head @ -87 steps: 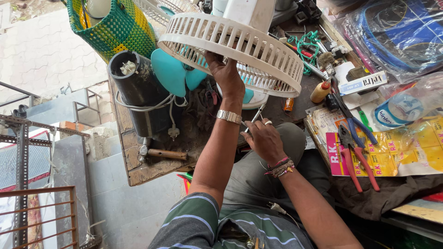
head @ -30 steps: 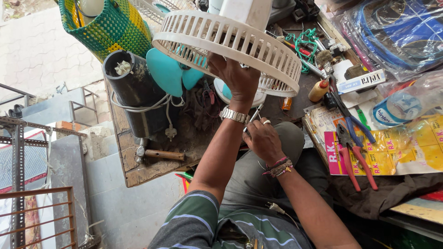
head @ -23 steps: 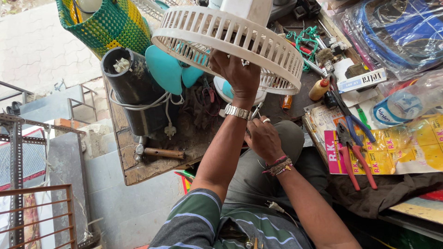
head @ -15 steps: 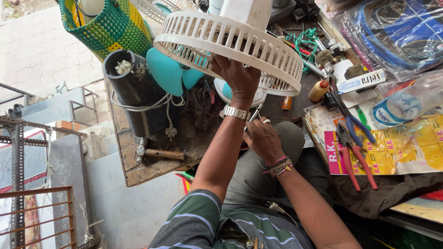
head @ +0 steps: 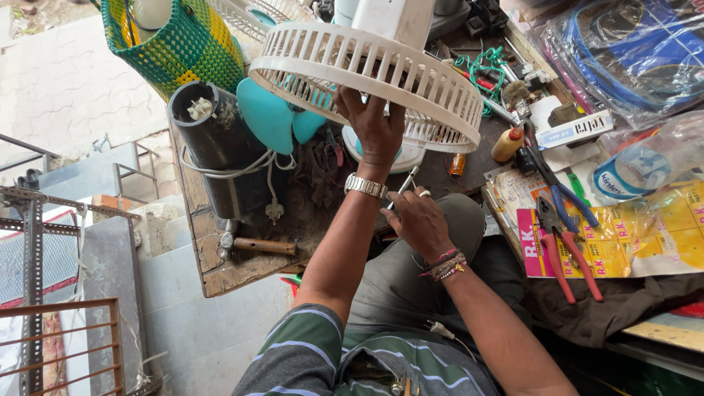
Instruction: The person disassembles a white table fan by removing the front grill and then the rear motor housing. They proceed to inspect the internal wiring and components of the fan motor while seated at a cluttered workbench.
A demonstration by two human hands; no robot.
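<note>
Head view, looking straight down on a worn wooden table [head: 220,275], dark and grimy, outdoors beside grey paving [head: 66,81] and metal racks [head: 33,242].

One white fan guard [head: 433,81], round and slatted, raised above the table, tilted. Left hand [head: 372,121] up inside its lower rim, fingers curled around the slats, gripping; one metal watch [head: 365,185] on that wrist. Right hand [head: 418,220] lower, just under the guard, closed loosely around one slim metal tool [head: 405,181], likely a screwdriver, tip pointing up toward the guard; one ring and a bunch of thread bracelets [head: 444,265] on that arm.

Under the guard: teal fan blades [head: 275,117], two lobes visible, resting on the table. One black cylinder [head: 220,143] upright at the left edge, white cord [head: 253,165] looped around it, plug hanging free. One wooden-handled hammer [head: 249,246] flat near the table's front edge. One green-and-yellow woven basket [head: 172,44] at top left.

To the right, on a cluttered side surface: two pairs of pliers, one red-handled [head: 568,257], one blue-handled [head: 565,202], lying on yellow printed packets [head: 653,235]. One small yellow bottle [head: 507,144]. Clear plastic bags [head: 631,51] with blue contents at top right. One dark cloth [head: 609,315] draped below.

Striped shirt and grey trousers at bottom of frame.
</note>
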